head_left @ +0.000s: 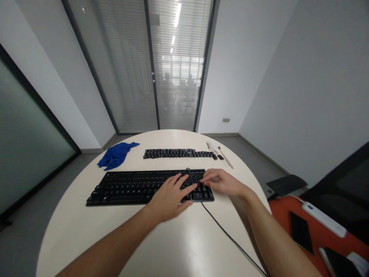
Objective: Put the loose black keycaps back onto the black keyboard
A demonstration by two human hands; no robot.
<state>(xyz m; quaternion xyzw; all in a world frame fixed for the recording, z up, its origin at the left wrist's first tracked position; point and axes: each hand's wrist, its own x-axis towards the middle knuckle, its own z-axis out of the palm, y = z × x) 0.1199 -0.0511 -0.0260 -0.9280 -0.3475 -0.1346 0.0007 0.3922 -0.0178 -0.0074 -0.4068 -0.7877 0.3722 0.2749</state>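
Observation:
A black keyboard [123, 188] lies flat across the middle of the round table. Over its right part rests my left hand [170, 196], fingers spread and touching the keys, holding nothing. At the number pad, my right hand [217, 181] has thumb and index finger pinched at a keycap that they mostly hide. Behind the keyboard, loose black keycaps [167, 153] sit in close rows. Two dark pieces, one of them a small black piece [220, 157], lie at the right end of these rows.
A crumpled blue cloth [117, 155] lies at the back left of the white table [184, 246]. At the back right are a thin stick [226, 157] and white fluffy material [211, 146]. A black cable [230, 236] crosses the front right. An orange chair [284, 215] holds a phone [301, 232] and a white power strip [324, 219].

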